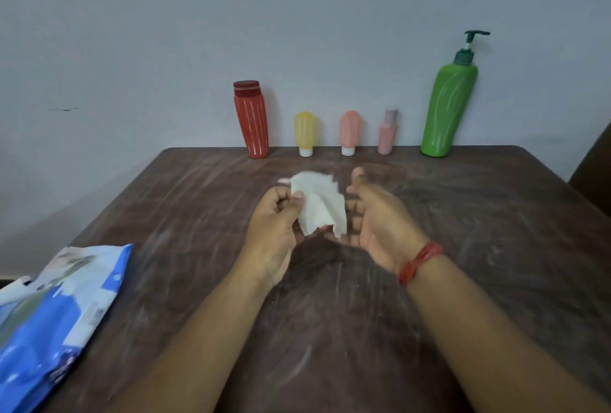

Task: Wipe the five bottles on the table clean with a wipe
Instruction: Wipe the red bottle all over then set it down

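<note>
The left hand [276, 219] is pinching a crumpled white wipe [319, 202] above the brown table [496, 214], while the right hand [377, 217] is touching its other side with loosely curled fingers. Five bottles are standing along the far edge — red bottle [252, 121], yellow bottle [305, 133], peach bottle [349, 132], pink bottle [387, 133], green pump bottle [451, 105]. A blue wipe packet [49, 320] is lying at the near left.

A dark wooden table [463, 230] has broad bare surface on its right half and across the middle. Five bottles stand in a row along the far edge against the wall: a red bottle [252, 121], a yellow tube [305, 133], a peach tube [349, 132], a small pink bottle [387, 133] and a tall green pump bottle [449, 105]. Narrow gaps separate them. A blue wipes packet [56, 313] blocks the near left corner. Both forearms reach over the centre.
</note>
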A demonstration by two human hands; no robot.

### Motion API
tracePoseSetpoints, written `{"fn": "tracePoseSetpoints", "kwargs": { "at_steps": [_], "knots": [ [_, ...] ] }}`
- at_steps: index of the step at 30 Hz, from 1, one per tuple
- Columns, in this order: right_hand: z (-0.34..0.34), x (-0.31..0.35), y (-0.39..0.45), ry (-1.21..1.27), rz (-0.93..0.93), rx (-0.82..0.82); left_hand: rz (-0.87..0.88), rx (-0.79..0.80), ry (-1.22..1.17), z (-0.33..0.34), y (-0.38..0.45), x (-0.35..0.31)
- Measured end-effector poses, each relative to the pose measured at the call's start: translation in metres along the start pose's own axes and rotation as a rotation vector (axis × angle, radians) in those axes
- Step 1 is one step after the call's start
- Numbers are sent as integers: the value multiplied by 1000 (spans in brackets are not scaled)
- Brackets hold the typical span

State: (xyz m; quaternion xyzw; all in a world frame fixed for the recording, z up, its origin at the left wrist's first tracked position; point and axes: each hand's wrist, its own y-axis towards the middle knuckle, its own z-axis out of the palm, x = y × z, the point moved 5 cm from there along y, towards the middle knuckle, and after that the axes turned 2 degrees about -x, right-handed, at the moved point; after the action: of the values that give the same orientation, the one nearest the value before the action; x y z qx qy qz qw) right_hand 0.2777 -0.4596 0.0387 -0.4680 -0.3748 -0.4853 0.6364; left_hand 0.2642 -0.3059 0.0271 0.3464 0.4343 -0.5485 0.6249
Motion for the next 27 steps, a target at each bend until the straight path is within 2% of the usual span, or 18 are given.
{"fn": "tracePoseSetpoints", "kwargs": {
  "at_steps": [3,9,12,16,19,21,24,27],
  "knots": [
    [4,-18,5,41,-45,27,42,-15,85,-11,2,5],
    [-6,-19,9,36,-314,-25,134,-4,197,-18,8,6],
    [-14,-18,6,29,-356,-31,166,-4,259,-19,7,9],
    [-15,-12,4,-31,-401,-9,236,79,317,-13,5,4],
    [-13,-9,3,-144,-463,-21,299,96,386,-9,5,-1],
    [-13,-7,3,-287,-512,-47,343,88,521,-8,5,-3],
    [-14,-4,3,-488,-584,-81,492,43,757,-6,1,-10],
    [-16,-1,4,-562,-650,-126,609,4,833,-4,-2,-15]
  ]
}}
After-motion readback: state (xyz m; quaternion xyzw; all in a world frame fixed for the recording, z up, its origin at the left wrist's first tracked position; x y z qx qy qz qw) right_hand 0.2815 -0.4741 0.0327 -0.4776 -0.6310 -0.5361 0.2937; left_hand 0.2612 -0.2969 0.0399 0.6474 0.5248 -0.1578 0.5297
